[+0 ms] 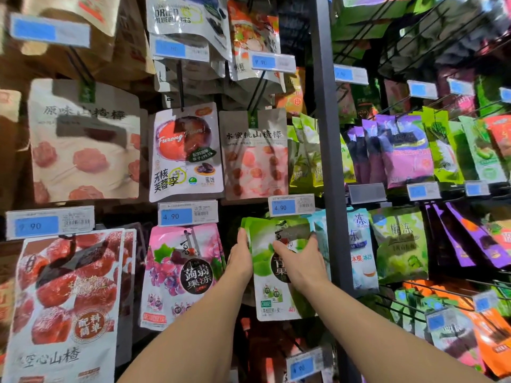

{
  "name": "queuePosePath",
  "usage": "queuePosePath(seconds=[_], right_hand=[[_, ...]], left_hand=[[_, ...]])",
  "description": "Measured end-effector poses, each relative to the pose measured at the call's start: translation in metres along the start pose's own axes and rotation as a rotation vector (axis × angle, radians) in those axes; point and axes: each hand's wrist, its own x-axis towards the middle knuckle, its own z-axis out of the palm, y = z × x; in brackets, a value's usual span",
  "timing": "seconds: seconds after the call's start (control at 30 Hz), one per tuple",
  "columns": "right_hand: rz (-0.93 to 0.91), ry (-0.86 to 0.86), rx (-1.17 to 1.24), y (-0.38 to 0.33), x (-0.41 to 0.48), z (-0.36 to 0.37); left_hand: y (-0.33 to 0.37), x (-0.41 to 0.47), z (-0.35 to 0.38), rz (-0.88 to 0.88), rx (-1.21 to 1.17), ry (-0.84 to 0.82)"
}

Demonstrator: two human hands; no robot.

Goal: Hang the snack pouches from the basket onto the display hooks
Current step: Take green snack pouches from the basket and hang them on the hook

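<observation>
Hanging glossy green pouch (263, 258), dark round label (278, 269)

We count 2 grips, the left grip (241, 258) and right grip (300, 262); 1 stack of green pouches (273, 297) at 6 o'clock; 2 price tags reading 4.90, the left tag (188, 214) at 10 o'clock of that stack and the right tag (291, 205) at 12 o'clock; and 1 grey post (329, 134) at 3 o'clock.
</observation>
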Motion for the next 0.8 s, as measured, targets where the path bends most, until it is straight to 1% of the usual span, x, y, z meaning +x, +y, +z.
queuePosePath(seconds=[0.07,0.13,0.23,0.37,0.5,0.63,0.73,0.8], right_hand=[[-0.003,-0.012,-0.004,0.002,0.003,0.001],[-0.011,-0.008,-0.008,0.003,0.003,0.003],[-0.012,0.003,0.006,0.004,0.003,0.005],[-0.029,0.035,0.016,0.008,0.007,0.005],[-0.062,0.067,0.02,0.011,0.008,0.005],[-0.069,0.074,0.021,0.012,0.006,0.007],[-0.077,0.08,0.035,0.015,0.009,0.007],[-0.083,0.081,0.041,0.016,0.012,0.006]], left_hand=[[0.008,-0.024,-0.003,0.043,-0.008,-0.029],[0.006,-0.03,-0.005,0.049,-0.026,-0.043],[0.0,-0.023,-0.001,0.048,-0.018,-0.022],[-0.02,0.007,0.003,-0.01,-0.092,-0.003],[-0.012,-0.011,0.003,0.009,-0.087,-0.06],[-0.019,-0.006,0.004,0.017,-0.127,-0.098],[-0.021,-0.004,0.007,0.026,-0.106,-0.077],[-0.03,0.012,0.011,0.024,-0.104,-0.046]])
